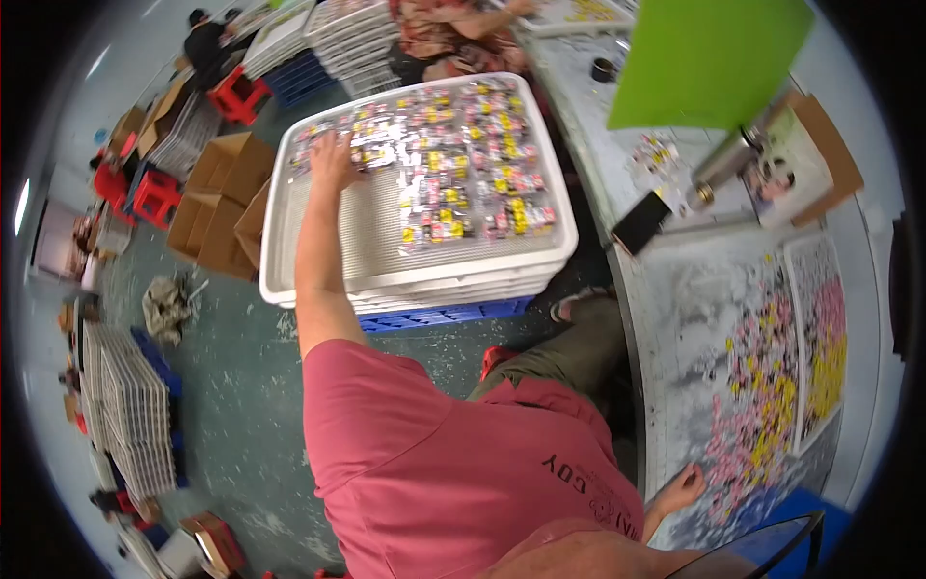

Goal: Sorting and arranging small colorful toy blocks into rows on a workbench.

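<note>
My left hand (331, 164) reaches over a large white tray (371, 222), its fingers spread on small clear packets at the tray's far left. Rows of these clear packets (449, 159), with pink, yellow and black pieces inside, lie across the far and right parts of the tray. A bare patch of the tray's mesh bottom shows beside my left wrist. My right hand (683, 488) is at the edge of the worktable (675, 318), its fingers curled; whatever is in them is hidden. Closest to it are loose small pink, yellow and black pieces (757, 405) spread over the tabletop.
Under the tray are more white trays and a blue crate (444, 317). On the worktable are a black phone (642, 222), a metal flask (725, 159), a green board (709, 63) and a cardboard box (820, 159). Open cartons (217, 207) stand left of the tray. Another person (453, 39) works beyond it.
</note>
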`<state>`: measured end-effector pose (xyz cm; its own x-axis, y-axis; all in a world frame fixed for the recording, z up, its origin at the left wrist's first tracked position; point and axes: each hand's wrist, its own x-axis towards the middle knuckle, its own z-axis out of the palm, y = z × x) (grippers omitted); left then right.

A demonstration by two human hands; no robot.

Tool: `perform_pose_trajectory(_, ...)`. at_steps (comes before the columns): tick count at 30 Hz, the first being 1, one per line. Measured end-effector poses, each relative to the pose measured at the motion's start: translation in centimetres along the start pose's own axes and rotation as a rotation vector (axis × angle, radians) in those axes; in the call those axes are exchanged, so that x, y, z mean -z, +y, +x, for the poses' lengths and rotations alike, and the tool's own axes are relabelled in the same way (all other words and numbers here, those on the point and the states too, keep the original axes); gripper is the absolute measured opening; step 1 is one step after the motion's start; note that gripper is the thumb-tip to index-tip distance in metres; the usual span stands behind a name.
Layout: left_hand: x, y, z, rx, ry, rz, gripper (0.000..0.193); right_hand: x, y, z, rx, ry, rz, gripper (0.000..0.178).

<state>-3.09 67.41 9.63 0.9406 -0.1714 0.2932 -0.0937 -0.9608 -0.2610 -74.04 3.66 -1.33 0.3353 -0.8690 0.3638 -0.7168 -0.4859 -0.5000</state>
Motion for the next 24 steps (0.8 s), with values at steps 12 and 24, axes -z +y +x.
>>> perform_pose_trajectory(12, 14.2, 15.6, 0.7, -0.418, 0.415, -0.531, 0.053, -0.6, -4.2, 1.0, -0.003, 0.052, 0.067, 0.014)
perform_pose_trajectory(24, 15.8, 56.5, -16.7, -1.22, -0.192, -1.244, 0.05, 0.2, -3.3, 0.6, -0.116, 0.161, 0.174, 0.026)
